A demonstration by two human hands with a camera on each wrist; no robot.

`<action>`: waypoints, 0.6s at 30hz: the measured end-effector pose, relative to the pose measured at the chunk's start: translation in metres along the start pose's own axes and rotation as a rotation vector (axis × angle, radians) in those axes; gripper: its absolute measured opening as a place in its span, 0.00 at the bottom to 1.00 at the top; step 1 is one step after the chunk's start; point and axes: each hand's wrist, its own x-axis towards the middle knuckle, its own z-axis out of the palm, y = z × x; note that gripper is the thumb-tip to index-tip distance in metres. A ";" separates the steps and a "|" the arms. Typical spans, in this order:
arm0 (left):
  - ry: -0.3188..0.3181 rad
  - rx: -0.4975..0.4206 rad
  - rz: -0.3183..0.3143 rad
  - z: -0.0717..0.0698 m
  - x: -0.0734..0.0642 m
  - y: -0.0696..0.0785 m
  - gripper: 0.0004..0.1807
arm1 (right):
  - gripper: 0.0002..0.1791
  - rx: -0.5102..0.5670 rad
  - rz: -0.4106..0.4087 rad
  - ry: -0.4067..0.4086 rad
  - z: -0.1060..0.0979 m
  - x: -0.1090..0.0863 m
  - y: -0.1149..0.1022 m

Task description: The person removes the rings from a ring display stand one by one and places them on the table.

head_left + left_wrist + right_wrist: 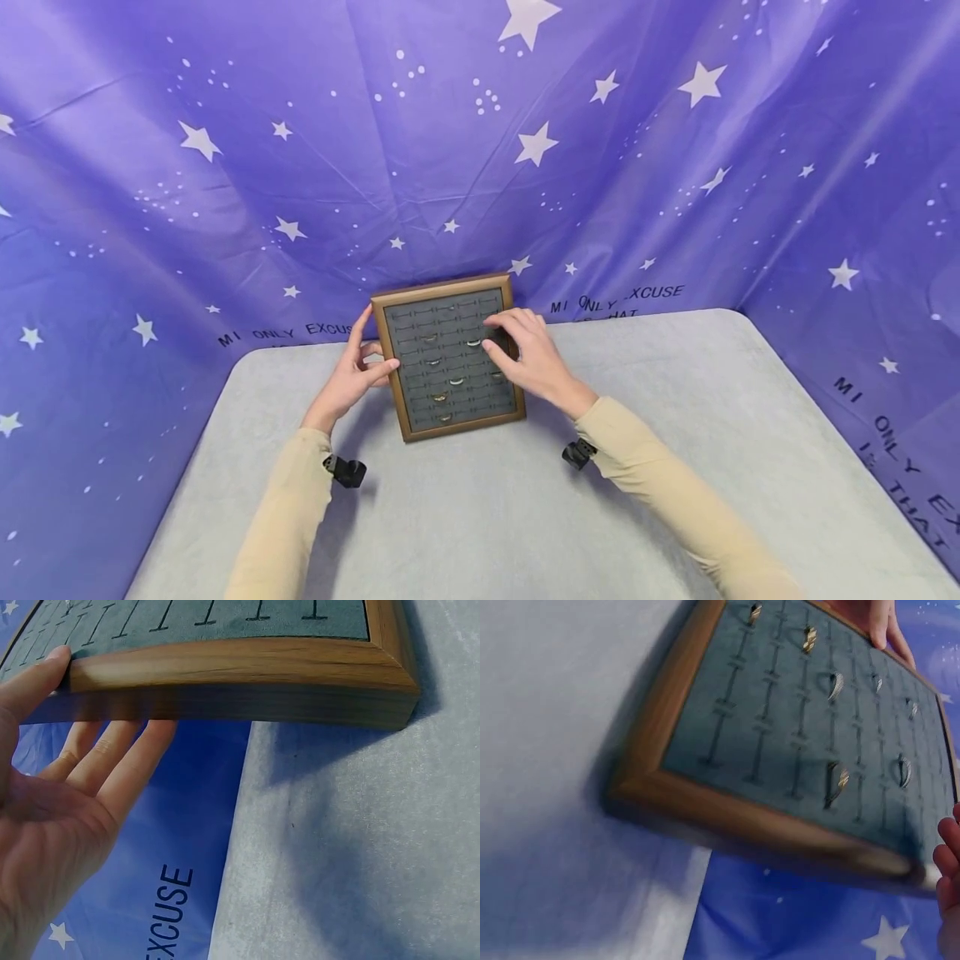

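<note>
Ring tray (465, 429) is at the far side of the table (465, 517), about mid-width. Tilted up, face toward the person, leaning slightly off square. Can't tell if its near edge actually sits on the table.

Left hand (351, 379) has the tray by its left side: thumb on the front of the wooden frame, other fingers spread behind/under. Firm hold on the frame, nothing else in it.

Right hand (528, 354) is over the right part of the tray face, thumb and index parted with a clear gap, nothing seen between them. Silver ring (473, 342) sits in its slot just left of the thumb tip. Can't tell if the fingers touch the insert; the right wrist view cuts most of that hand off.

Dark insert (739, 742) has rows of slots, several rings standing in them, mix of gold-tone and silver-tone. Gold rings incl. one (810, 639) toward the near-left.

Beige sleeves (660, 475), black wrist units (348, 472) both sides. Purple-blue star backdrop (450, 167) behind, black lettering (656, 292) low on it.
</note>
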 end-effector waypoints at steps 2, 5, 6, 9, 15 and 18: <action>-0.002 -0.011 0.009 -0.003 0.002 -0.008 0.53 | 0.18 -0.004 -0.018 -0.004 0.004 0.004 -0.004; -0.006 -0.015 0.011 -0.004 0.001 -0.010 0.53 | 0.18 -0.012 -0.056 -0.009 0.013 0.008 -0.009; -0.005 -0.016 0.010 -0.004 0.001 -0.010 0.53 | 0.18 -0.015 -0.066 -0.013 0.016 0.009 -0.011; -0.011 0.010 0.007 -0.004 0.001 -0.011 0.53 | 0.16 -0.019 -0.078 -0.023 0.025 0.011 -0.015; -0.013 0.040 0.008 -0.001 0.000 -0.004 0.52 | 0.15 -0.043 -0.064 -0.035 0.042 0.014 -0.024; -0.009 0.044 0.008 0.003 -0.003 0.005 0.52 | 0.14 -0.056 -0.046 -0.023 0.050 0.016 -0.028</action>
